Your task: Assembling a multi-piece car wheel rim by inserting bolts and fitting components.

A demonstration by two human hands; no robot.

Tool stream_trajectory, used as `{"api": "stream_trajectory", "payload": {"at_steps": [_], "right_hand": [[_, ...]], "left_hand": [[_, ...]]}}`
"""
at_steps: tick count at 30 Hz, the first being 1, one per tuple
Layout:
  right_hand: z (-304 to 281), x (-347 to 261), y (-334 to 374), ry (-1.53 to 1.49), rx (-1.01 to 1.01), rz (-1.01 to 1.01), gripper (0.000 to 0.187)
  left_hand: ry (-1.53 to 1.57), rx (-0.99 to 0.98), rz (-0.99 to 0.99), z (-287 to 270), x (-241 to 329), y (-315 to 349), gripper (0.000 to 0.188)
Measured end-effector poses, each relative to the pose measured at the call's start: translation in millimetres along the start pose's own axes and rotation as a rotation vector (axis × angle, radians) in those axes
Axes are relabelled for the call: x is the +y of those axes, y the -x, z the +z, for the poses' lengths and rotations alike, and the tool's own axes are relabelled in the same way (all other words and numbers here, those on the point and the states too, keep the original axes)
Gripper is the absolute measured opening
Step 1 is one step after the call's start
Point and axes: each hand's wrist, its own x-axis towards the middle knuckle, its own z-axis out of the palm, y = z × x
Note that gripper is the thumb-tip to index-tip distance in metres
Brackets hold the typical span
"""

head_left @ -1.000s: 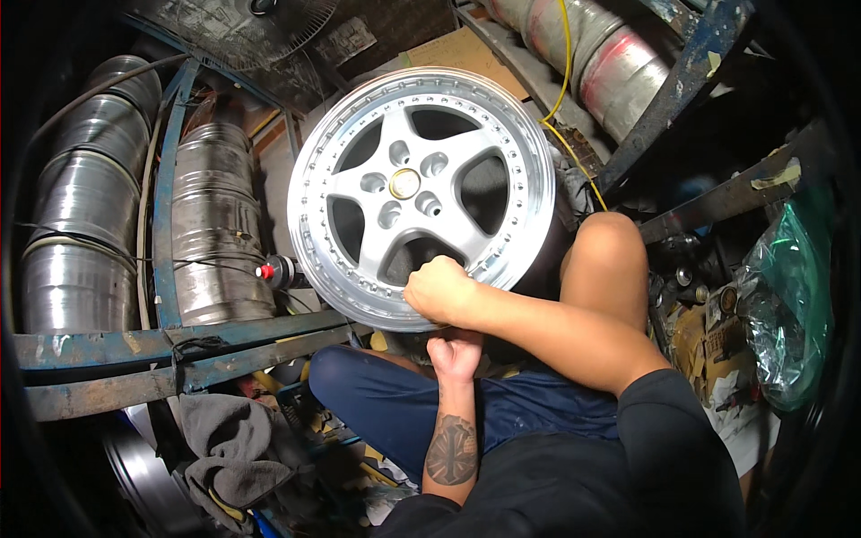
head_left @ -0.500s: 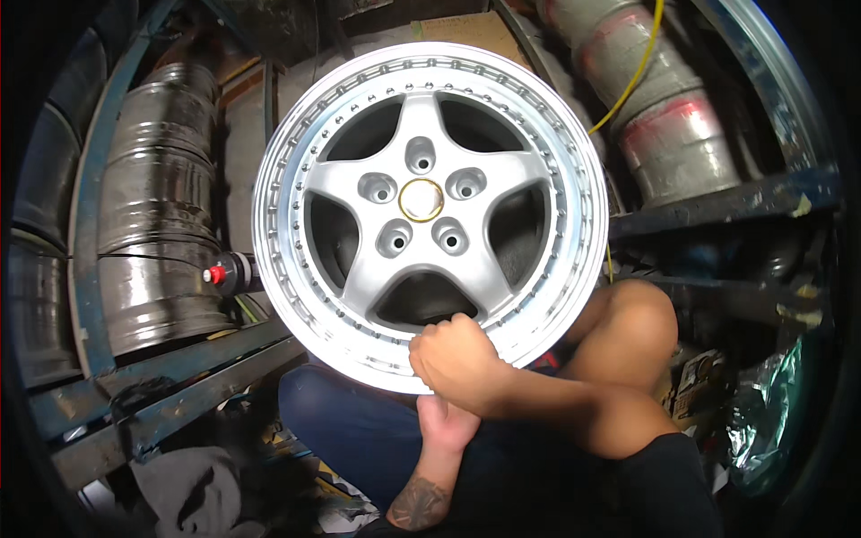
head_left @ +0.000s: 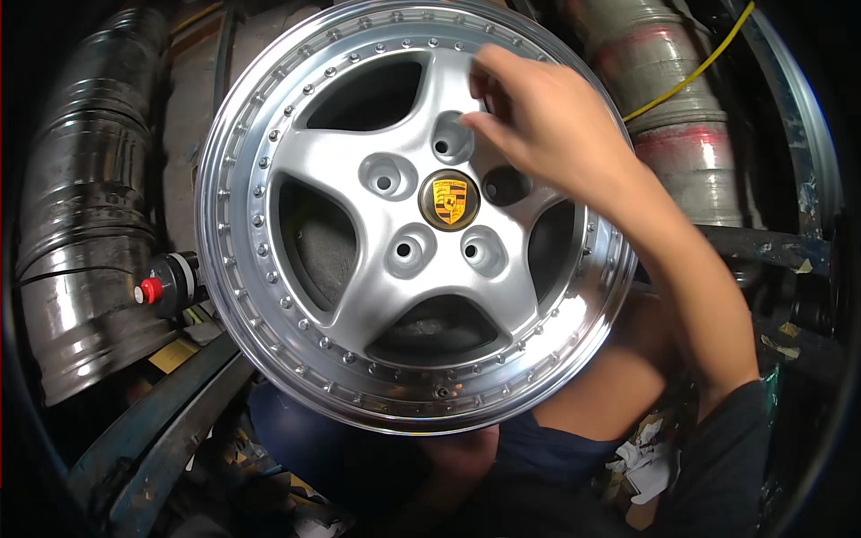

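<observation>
A silver five-spoke alloy wheel (head_left: pixel 386 287) with a polished, bolt-studded lip fills the middle, tilted face-up toward me. Its round centre cap (head_left: pixel 449 200) carries a yellow and red crest on black. Over the wheel's upper right, my right hand (head_left: pixel 538 125) has its thumb and curled fingers apart near a spoke and a lug hole. Nothing shows between them; the hand is slightly blurred and partly covers the rim. At the lower edge, my left hand (head_left: pixel 471 451) holds the wheel from below, its fingers hidden behind the rim.
Stacked metal wheel barrels stand left (head_left: pixel 81 197) and right (head_left: pixel 686 134). A black bottle with a red cap (head_left: pixel 166 282) is close to the wheel's left edge. A yellow hose (head_left: pixel 695 76) crosses the right stack. Dark metal rails and scraps of paper (head_left: pixel 650 466) lie below.
My right hand has left the lower rim and moved up to the wheel's upper right. The wheel looks larger and has turned slightly, and the centre cap's crest now shows without glare.
</observation>
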Motion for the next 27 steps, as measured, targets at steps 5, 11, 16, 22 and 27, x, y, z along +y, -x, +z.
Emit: {"api": "stream_trajectory", "payload": {"at_steps": [5, 11, 16, 22, 27], "right_hand": [[44, 1, -41, 0.252, -0.135, 0.081, 0.044], [53, -7, -32, 0.211, -0.075, 0.146, 0.039], [39, 12, -24, -0.063, -0.073, 0.162, 0.026], [14, 27, 25, -0.043, -0.089, -0.036, 0.025], [9, 13, 41, 0.572, -0.143, -0.253, 0.051]], "left_hand": [[-0.207, 0.014, 0.128, -14, 0, 2, 0.039], [0.119, 0.08, 0.021, 6, 2, 1, 0.036], [0.008, 0.038, 0.008, 6, 0, 1, 0.039], [0.031, 0.06, 0.065, 2, -2, 3, 0.05], [0.039, 0.013, 0.08, -9, -4, -1, 0.05]]}}
